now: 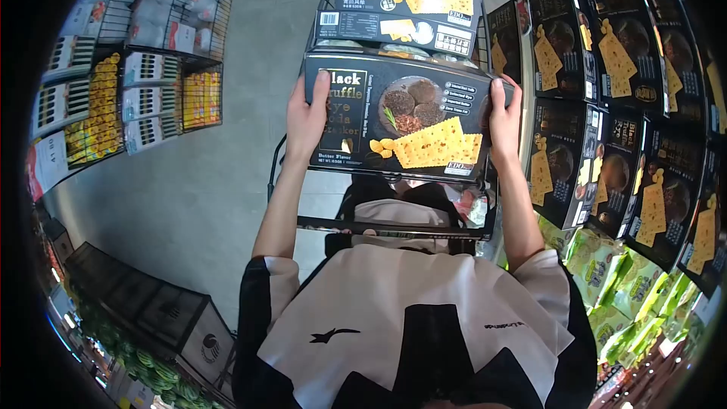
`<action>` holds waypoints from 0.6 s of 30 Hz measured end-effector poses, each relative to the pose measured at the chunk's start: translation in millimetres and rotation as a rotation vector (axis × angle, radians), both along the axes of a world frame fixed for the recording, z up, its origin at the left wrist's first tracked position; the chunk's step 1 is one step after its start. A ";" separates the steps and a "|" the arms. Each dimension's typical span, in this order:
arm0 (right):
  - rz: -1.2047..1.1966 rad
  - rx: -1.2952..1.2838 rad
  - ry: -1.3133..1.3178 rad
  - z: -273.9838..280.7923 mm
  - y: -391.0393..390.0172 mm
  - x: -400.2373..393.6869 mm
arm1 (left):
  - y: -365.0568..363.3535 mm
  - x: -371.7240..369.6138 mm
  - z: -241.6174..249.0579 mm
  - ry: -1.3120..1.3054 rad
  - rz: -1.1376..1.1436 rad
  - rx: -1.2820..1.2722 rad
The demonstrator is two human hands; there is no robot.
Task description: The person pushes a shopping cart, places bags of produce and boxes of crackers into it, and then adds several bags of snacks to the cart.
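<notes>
A large black cracker box [401,125] with a picture of yellow crackers is held level between both hands, above the near part of a shopping cart [394,227]. My left hand [309,117] grips its left end, thumb on the printed face. On the right end, my right hand [506,117] grips it the same way, fingers round the edge. Just beyond it, a second similar box [409,0] lies in the cart. The undersides of both hands' grips are hidden behind the held box.
Stacked black cracker boxes [621,38] stand on the right, with green packages [606,280] below them. On the left are wire racks [170,15] with yellow packs [98,106]. A dark crate [151,303] is at the lower left, beside grey floor [174,204].
</notes>
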State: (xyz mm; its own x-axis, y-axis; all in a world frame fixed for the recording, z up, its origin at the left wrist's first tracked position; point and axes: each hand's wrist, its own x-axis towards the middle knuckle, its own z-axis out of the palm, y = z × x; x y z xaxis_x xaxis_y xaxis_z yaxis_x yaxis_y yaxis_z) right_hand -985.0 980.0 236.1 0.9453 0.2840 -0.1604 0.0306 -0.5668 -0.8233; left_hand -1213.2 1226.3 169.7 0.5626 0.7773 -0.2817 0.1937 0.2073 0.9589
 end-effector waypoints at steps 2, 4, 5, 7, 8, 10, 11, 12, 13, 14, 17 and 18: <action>-0.008 -0.020 -0.036 -3.1 -1.1 -0.6 | -2.2 5.5 -20.3 0.065 -0.030 0.178; -0.036 -0.044 -0.107 -13.2 -0.5 0.5 | -2.1 12.5 -27.4 0.125 -0.061 0.264; -0.041 -0.063 -0.129 -19.3 -0.3 2.0 | -1.0 13.9 -29.3 0.099 -0.064 0.284; -0.051 -0.112 -0.169 -26.0 -0.7 3.0 | -2.7 16.4 -22.0 0.049 -0.069 0.314; -0.063 -0.107 -0.174 -28.4 -0.1 2.6 | -3.5 16.1 -27.0 0.035 -0.061 0.346; -0.075 -0.077 -0.159 -32.3 1.3 1.7 | -3.9 14.0 -35.0 0.035 -0.069 0.361; -0.080 -0.065 -0.157 -35.1 1.9 2.4 | -3.5 13.7 -39.2 0.034 -0.072 0.371; -0.084 -0.071 -0.173 -39.3 2.3 3.7 | -3.3 15.7 -43.6 0.035 -0.067 0.393; -0.088 -0.076 -0.188 -43.4 1.9 4.7 | -3.6 17.7 -47.7 0.041 -0.061 0.426; -0.094 -0.081 -0.204 -47.1 1.3 4.6 | -4.4 18.9 -51.1 0.045 -0.055 0.459; -0.122 -0.124 -0.221 -53.1 2.9 6.5 | -5.3 20.5 -53.7 0.074 -0.049 0.499; -0.119 -0.103 -0.201 -53.1 2.6 6.9 | -5.2 22.3 -51.4 0.080 -0.047 0.505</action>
